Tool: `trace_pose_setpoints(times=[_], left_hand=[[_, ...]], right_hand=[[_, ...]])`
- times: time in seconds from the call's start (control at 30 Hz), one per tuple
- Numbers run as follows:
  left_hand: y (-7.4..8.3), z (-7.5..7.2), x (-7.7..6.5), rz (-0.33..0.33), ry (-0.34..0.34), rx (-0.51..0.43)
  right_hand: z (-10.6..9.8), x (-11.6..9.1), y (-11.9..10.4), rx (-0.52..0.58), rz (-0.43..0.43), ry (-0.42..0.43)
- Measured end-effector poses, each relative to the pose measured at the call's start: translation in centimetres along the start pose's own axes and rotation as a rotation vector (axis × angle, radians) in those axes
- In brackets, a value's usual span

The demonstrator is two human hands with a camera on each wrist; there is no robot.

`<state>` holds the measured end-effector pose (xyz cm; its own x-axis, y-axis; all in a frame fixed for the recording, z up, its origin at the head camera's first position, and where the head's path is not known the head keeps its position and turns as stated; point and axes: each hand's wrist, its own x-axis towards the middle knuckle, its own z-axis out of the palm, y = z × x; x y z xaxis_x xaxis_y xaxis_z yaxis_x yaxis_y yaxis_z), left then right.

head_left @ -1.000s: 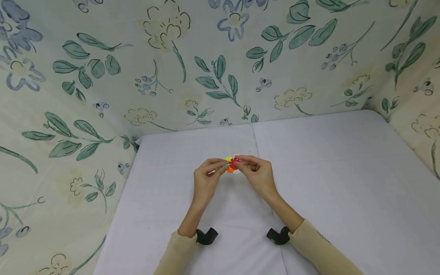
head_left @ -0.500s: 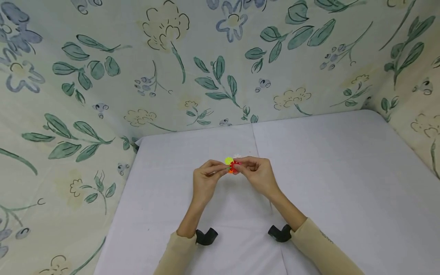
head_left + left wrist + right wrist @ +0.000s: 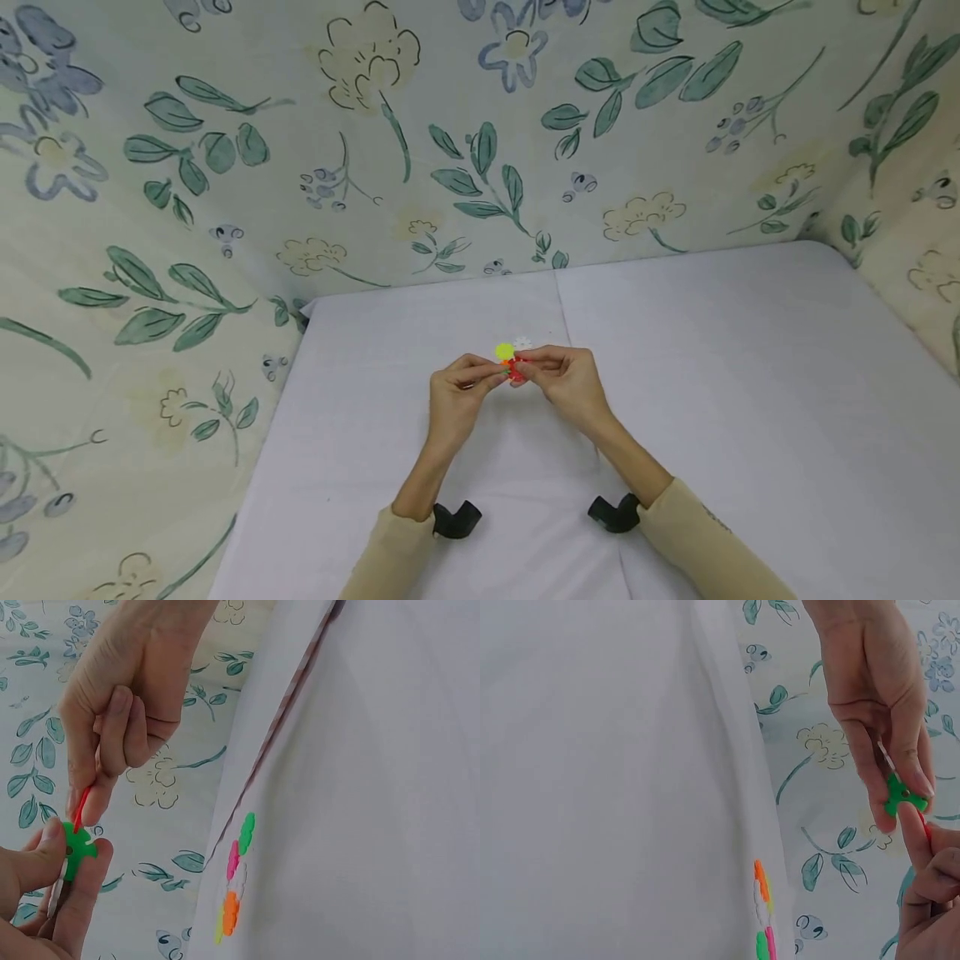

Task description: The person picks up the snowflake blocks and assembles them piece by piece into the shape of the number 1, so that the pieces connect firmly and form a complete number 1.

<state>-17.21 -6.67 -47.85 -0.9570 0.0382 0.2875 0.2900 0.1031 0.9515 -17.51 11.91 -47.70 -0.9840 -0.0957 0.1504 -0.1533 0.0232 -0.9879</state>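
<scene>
Over the middle of the white-covered table, my two hands meet fingertip to fingertip. Thumb and fingers of my left hand (image 3: 456, 398) pinch a green notched plastic disc (image 3: 81, 853), with a whitish disc (image 3: 55, 898) just below it in the same grip. My right hand (image 3: 576, 390) pinches a red notched disc (image 3: 517, 372). Seen edge-on in the left wrist view, the red disc's edge meets the green disc's rim. Whether it sits in a notch I cannot tell. Beyond the hands lie a yellow disc (image 3: 505, 351) and a white disc (image 3: 522, 342).
On the white cloth (image 3: 360, 400), the left wrist view shows green (image 3: 247, 834), pink (image 3: 232, 860) and orange (image 3: 231, 913) discs close together. Floral fabric (image 3: 480, 167) stands behind and at both sides. Black devices (image 3: 457, 520) sit at both wrists.
Both hands have come slightly nearer the person, still gripping their discs together. The yellow and white discs beyond show more fully now.
</scene>
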Motion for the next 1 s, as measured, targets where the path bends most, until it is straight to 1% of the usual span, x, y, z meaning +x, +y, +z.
trace_pose_setpoints(times=[0.07,0.17,0.37,0.5,0.7,0.8,1.0], left_hand=[[0.0,0.2,0.0,-0.012,-0.001,0.012],[-0.1,0.4,0.0,-0.024,0.013,0.023],[-0.1,0.5,0.0,-0.027,0.057,0.017],[-0.1,0.7,0.1,-0.038,0.062,0.015],[0.0,0.6,0.0,-0.046,0.06,0.005],[0.0,0.5,0.1,-0.048,0.049,0.006],[0.0,0.3,0.2,-0.05,0.019,-0.011]], right_hand=[[-0.1,0.1,0.2,-0.001,0.028,0.007],[0.4,-0.1,0.5,0.031,0.056,0.059],[2.4,-0.7,0.8,0.149,0.08,0.21],[3.1,-1.1,0.8,0.213,0.106,0.259],[3.5,-1.1,0.8,0.246,0.111,0.268],[3.5,-1.2,0.9,0.233,0.102,0.259],[3.3,-1.3,0.9,0.196,0.05,0.249]])
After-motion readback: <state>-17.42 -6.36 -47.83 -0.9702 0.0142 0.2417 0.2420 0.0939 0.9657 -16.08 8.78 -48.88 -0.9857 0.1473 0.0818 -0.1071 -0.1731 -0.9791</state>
